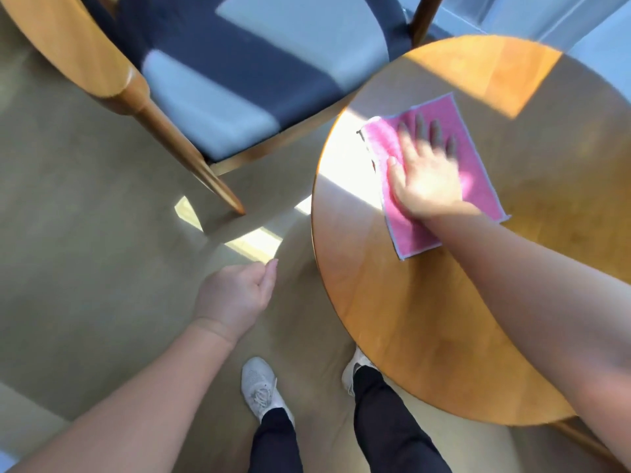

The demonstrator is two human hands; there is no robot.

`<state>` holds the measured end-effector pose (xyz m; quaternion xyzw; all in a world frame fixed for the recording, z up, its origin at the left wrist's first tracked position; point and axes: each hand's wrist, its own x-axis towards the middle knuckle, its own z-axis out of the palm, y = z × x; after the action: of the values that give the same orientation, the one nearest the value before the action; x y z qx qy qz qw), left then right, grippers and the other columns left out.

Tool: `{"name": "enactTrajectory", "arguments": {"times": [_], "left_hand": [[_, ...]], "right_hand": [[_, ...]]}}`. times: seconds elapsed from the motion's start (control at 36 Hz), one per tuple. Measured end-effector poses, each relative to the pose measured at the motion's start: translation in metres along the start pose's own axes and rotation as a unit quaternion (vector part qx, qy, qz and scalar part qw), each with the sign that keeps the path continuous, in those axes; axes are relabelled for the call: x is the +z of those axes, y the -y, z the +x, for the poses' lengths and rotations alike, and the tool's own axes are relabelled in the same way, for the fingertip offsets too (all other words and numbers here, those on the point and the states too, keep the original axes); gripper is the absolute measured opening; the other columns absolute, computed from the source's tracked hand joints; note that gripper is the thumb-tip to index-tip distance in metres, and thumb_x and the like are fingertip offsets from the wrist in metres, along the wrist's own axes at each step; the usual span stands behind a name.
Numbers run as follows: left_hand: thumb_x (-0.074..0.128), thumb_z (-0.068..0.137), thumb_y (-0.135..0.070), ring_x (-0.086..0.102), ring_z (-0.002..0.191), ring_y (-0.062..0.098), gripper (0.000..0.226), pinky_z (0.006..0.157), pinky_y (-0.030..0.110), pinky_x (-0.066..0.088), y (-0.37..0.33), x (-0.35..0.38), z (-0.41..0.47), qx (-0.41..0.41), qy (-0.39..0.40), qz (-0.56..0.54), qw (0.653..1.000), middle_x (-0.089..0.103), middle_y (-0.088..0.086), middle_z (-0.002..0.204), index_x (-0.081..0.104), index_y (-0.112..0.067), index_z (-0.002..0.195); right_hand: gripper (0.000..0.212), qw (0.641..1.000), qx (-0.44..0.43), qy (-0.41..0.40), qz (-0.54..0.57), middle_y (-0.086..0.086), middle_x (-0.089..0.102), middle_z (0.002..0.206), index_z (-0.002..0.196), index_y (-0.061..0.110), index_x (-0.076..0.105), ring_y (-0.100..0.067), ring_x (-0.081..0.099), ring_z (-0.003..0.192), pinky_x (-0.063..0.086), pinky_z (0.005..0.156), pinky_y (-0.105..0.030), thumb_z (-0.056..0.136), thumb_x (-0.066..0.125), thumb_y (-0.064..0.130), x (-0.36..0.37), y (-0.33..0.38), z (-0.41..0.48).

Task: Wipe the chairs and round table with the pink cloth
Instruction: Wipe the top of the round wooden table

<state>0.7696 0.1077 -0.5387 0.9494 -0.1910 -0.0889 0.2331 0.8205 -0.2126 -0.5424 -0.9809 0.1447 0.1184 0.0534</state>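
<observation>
Toward the left edge of the round tabletop (426,319), pressing the pink cloth (415,233) flat under the right hand (426,179), fingers (420,126) straight, gripping nothing. Off that edge, left hand (239,298) loosely curled, empty. Likely soft, light, quick to bunch; best pinned mid-cloth by palm.

A smooth beige floor (85,233) fills the left and bottom of the view, mostly in shade. Bright patches of sunlight (254,242) fall on it between the wooden chair (133,90) with its dark blue seat, at the top, and the round table (426,336) on the right. Sunlit bands also cross the seat and the table's far edge. Pale grey-blue surfaces (587,25) fill the top right corner
</observation>
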Motion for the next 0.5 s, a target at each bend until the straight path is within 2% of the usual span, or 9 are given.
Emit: {"name": "enactTrajectory", "arguments": {"times": [0.14, 0.22, 0.28, 0.33, 0.42, 0.5], "left_hand": [[0.034, 0.088, -0.043, 0.039, 0.040, 0.035, 0.046, 0.043, 0.027, 0.026, 0.011, -0.001, -0.003, -0.013, -0.001, 0.027, 1.000, 0.035, 0.008, 0.040, 0.016, -0.020, 0.052], [0.034, 0.086, -0.043, 0.036, 0.041, 0.032, 0.046, 0.047, 0.024, 0.020, 0.015, -0.007, -0.002, -0.027, -0.001, 0.044, 0.999, 0.028, 0.001, 0.042, 0.016, -0.020, 0.051], [0.038, 0.085, -0.042, 0.038, 0.039, 0.032, 0.045, 0.048, 0.022, 0.017, 0.016, -0.011, -0.001, -0.028, -0.001, 0.071, 0.997, 0.034, 0.003, 0.041, 0.018, -0.019, 0.050], [0.046, 0.083, -0.038, 0.045, 0.041, 0.030, 0.042, 0.047, 0.019, 0.017, 0.014, -0.017, 0.002, -0.040, 0.007, 0.112, 0.993, 0.044, 0.002, 0.043, 0.031, -0.016, 0.050], [0.047, 0.080, -0.035, 0.056, 0.059, 0.029, 0.028, 0.051, 0.028, 0.038, 0.012, -0.019, 0.009, -0.026, 0.022, 0.154, 0.988, 0.057, -0.002, 0.057, 0.061, -0.019, 0.063], [0.036, 0.079, -0.035, 0.058, 0.067, 0.030, 0.036, 0.065, 0.037, 0.042, 0.009, -0.016, 0.017, 0.002, 0.019, 0.146, 0.989, 0.061, 0.001, 0.068, 0.069, -0.019, 0.077]], "right_hand": [[0.060, 0.994, -0.090, 0.034, 0.045, -0.007, 0.013, 0.163, 0.155, 0.020, 0.016, -0.035, 0.006, 0.149, 0.004, 0.120, -0.054, 0.101, 0.019, 0.046, 0.014, 0.038, -0.064], [0.062, 0.990, -0.131, 0.053, 0.023, 0.000, -0.007, 0.161, 0.156, 0.023, 0.004, -0.026, -0.012, 0.148, -0.010, 0.119, -0.046, 0.100, 0.010, 0.049, 0.024, 0.060, -0.098], [0.061, 0.989, -0.137, 0.061, 0.017, 0.002, -0.015, 0.158, 0.155, 0.024, -0.001, -0.024, -0.019, 0.146, -0.015, 0.118, -0.044, 0.100, 0.009, 0.049, 0.029, 0.069, -0.106], [0.060, 0.988, -0.137, 0.063, 0.016, 0.003, -0.018, 0.157, 0.154, 0.026, -0.006, -0.023, -0.021, 0.145, -0.016, 0.118, -0.045, 0.100, 0.009, 0.049, 0.030, 0.072, -0.105], [0.062, 0.987, -0.146, 0.070, 0.006, 0.003, -0.017, 0.159, 0.154, 0.027, -0.006, -0.023, -0.019, 0.146, -0.015, 0.118, -0.046, 0.099, 0.009, 0.051, 0.026, 0.071, -0.095], [0.063, 0.984, -0.167, 0.061, -0.001, -0.001, 0.000, 0.164, 0.156, 0.026, 0.005, -0.029, -0.004, 0.150, -0.008, 0.118, -0.050, 0.098, 0.011, 0.052, 0.019, 0.074, -0.076]]}}
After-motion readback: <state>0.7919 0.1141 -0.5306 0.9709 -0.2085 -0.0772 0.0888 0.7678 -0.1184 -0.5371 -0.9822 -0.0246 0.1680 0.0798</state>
